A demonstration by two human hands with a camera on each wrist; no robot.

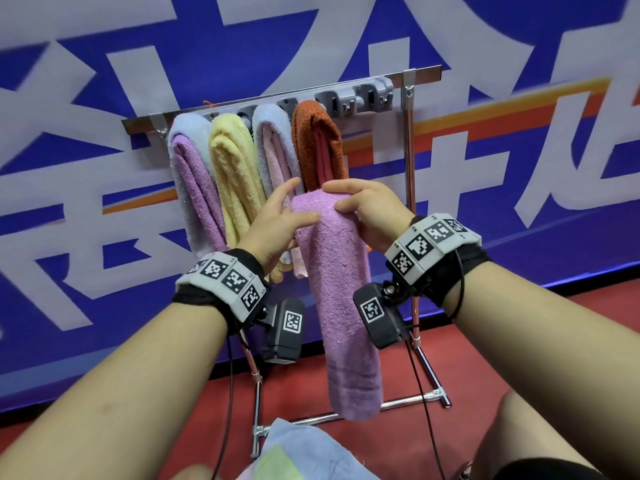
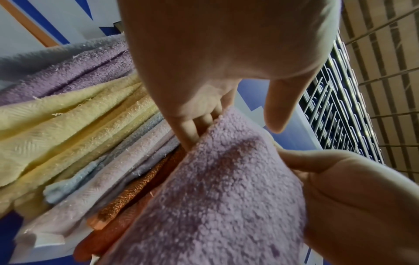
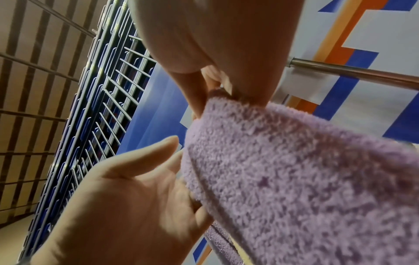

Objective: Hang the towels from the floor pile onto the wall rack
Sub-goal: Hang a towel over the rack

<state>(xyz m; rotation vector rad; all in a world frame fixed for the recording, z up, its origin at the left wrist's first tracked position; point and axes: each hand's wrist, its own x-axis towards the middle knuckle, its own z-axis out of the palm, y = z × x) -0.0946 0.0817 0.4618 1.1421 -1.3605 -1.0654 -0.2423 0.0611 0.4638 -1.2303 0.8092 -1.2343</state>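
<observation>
A folded purple towel [image 1: 336, 289] [image 2: 226, 197] [image 3: 294, 179] hangs in front of the rack. My right hand [image 1: 341, 197] [image 3: 211, 95] grips its top fold from the right, thumb in front. My left hand [image 1: 304, 199] [image 2: 233, 134] is on its upper left edge, fingers straight behind the cloth and thumb lying loose across the front. Behind, the grey hook strip [image 1: 360, 95] on the metal rail carries a lilac towel [image 1: 194, 181], a yellow one [image 1: 232, 168], a pale blue and pink one [image 1: 277, 150] and an orange one [image 1: 318, 147]. The floor pile [image 1: 298, 452] lies below.
Two grey hooks [image 1: 375, 95] at the right end of the strip carry nothing. The rack's chrome foot bar [image 1: 408, 403] crosses the red floor under the towel. A blue and white banner [image 1: 104, 98] covers the wall behind. A wire grid [image 3: 90, 125] stands off to the side.
</observation>
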